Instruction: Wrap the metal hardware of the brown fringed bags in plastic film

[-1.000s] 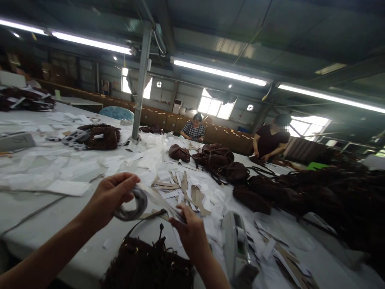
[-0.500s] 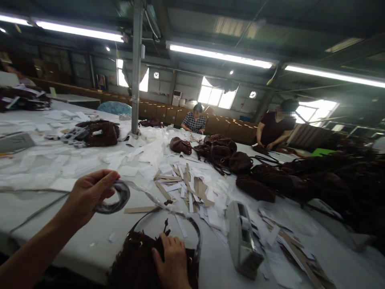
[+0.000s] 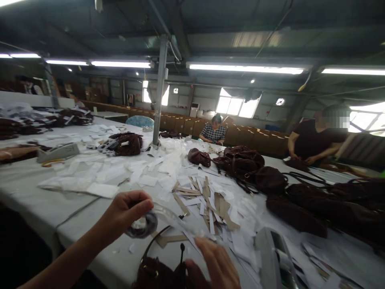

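My left hand (image 3: 132, 210), fingers closed, pinches a ring-shaped roll of clear film (image 3: 147, 226) above the white table. A clear strip (image 3: 168, 216) stretches from it toward my right hand. At the bottom of the view is a dark brown handbag (image 3: 162, 275) with a thin handle (image 3: 152, 245) and brass-coloured eyelets. My right hand (image 3: 218, 263) is over the bag's right side, slightly blurred, thumb and fingers apart. Whether its fingertips touch the film or the bag is unclear. The lower part of the bag is cut off by the frame.
Right of my hand stands a grey tape dispenser (image 3: 275, 259). Card strips (image 3: 207, 200) lie piled ahead. Brown bags (image 3: 243, 158) are heaped on the right. A metal post (image 3: 159, 88) rises from the table. Two people (image 3: 213, 130) work across it; another person's arm (image 3: 18, 152) reaches in at left.
The view has swung left and tilted up, so the scene sits further right and lower. My right hand has lifted from the bag's top, its fingers more spread. My left hand still holds the roll.
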Demonstrator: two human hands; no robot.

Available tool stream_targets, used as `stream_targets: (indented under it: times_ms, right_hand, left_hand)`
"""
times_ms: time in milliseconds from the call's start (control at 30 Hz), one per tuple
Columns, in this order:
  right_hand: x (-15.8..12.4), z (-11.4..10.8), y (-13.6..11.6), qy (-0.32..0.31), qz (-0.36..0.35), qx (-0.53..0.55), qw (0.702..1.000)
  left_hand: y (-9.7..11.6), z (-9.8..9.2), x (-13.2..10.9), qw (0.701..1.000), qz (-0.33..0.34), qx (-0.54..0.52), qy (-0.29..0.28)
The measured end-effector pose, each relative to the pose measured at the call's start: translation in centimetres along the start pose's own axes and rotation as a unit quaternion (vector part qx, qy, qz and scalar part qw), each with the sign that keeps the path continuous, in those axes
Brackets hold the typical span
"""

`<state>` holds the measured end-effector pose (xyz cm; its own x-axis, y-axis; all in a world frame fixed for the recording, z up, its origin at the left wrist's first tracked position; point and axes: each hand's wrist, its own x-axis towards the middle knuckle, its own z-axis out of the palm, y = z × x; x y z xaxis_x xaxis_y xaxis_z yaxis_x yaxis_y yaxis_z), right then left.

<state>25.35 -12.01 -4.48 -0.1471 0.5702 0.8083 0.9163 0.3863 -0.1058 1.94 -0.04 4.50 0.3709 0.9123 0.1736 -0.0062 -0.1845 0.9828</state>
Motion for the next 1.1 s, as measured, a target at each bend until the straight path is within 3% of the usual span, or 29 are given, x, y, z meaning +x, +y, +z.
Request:
stream_targets:
  times_ms: [67,133,233,300,367,467,600,733,833,933,1100]
  right_hand:
    - [4.2,-2.5,-0.4,-0.051,0.021,0.038,0.998]
    - [7.2,-3.9,-1.0,-0.171,0.066,0.101,0.978]
    - [9.2,-4.1,-2.4,-0.335,0.162,0.223,0.901]
    - [9.4,-4.0,-3.1,-0.372,0.224,0.297,0.85]
    - [9.5,-4.1,-3.4,-0.339,0.265,0.346,0.834]
    - [9.5,-4.8,-3.1,-0.26,0.273,0.335,0.863]
    - [9.0,-5.6,-2.2,-0.23,0.289,0.263,0.891]
    - [8.0,-5.7,-1.9,-0.223,0.333,0.263,0.877]
    - [7.3,-5.5,-1.9,-0.224,0.329,0.275,0.875]
    - [6.8,-5.3,-2.0,-0.232,0.326,0.287,0.87]
    - [6.3,-5.3,-2.1,-0.181,0.363,0.318,0.857]
  left_hand:
    - [0.8,0.5,-0.6,0.999,0.015,0.016,-0.042]
    - [1.4,0.9,-1.2,0.996,0.016,0.019,-0.085]
    - [1.8,1.2,-1.9,0.988,0.004,0.009,-0.151]
    - [1.8,1.2,-2.1,0.985,-0.004,-0.006,-0.171]
    - [1.8,0.9,-2.3,0.988,0.002,-0.028,-0.153]
    - [1.3,0.5,-2.5,0.994,0.027,-0.062,-0.087]
    - [0.1,0.5,-2.4,0.993,0.043,-0.111,-0.026]
    - [-1.0,1.0,-1.9,0.98,0.04,-0.191,-0.024]
    - [-1.2,1.4,-1.5,0.971,0.033,-0.235,-0.015]
    - [-1.1,1.4,-1.1,0.969,0.028,-0.244,0.006]
    - [-1.5,0.9,-0.7,0.969,0.018,-0.247,0.004]
